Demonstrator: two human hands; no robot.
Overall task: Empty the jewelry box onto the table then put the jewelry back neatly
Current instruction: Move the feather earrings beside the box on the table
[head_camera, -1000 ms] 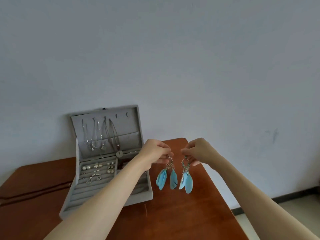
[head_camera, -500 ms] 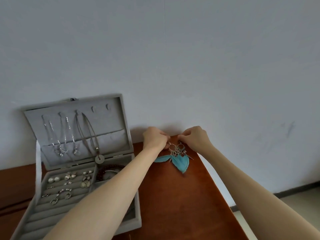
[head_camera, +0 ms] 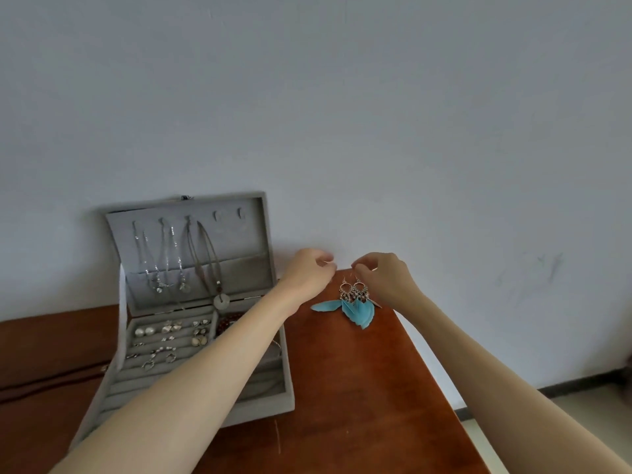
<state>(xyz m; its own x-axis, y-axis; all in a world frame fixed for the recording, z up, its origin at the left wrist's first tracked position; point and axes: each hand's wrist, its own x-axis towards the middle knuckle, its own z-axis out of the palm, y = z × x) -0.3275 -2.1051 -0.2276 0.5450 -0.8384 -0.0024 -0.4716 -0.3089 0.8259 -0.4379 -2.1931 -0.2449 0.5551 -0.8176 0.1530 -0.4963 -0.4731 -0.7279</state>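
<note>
Lying flat on the table (head_camera: 359, 388), feather earrings (head_camera: 355, 304) show no writing.

One head-worn camera looks forward and slightly down at the far right corner of the table (head_camera: 359, 388), close.

A grey felt-lined rectangular jewelry box (head_camera: 191, 336) stands open on the brown wooden table (head_camera: 359, 388), its lid upright against the wall. Inside the lid hang several thin silver chain necklaces (head_camera: 160, 268) and a brown cord necklace with a round pale disc pendant (head_camera: 220, 301). The ridged tray below holds small silver and pearl-like earrings and rings (head_camera: 167, 340) in rows; a dark reddish beaded piece (head_camera: 228, 321) lies in the compartment to their right. To the right of the box, near the table's far edge, a pair of turquoise feather earrings with silver filigree hoops (head_camera: 354, 302) lies flat on the wood, feathers overlapping.
</note>
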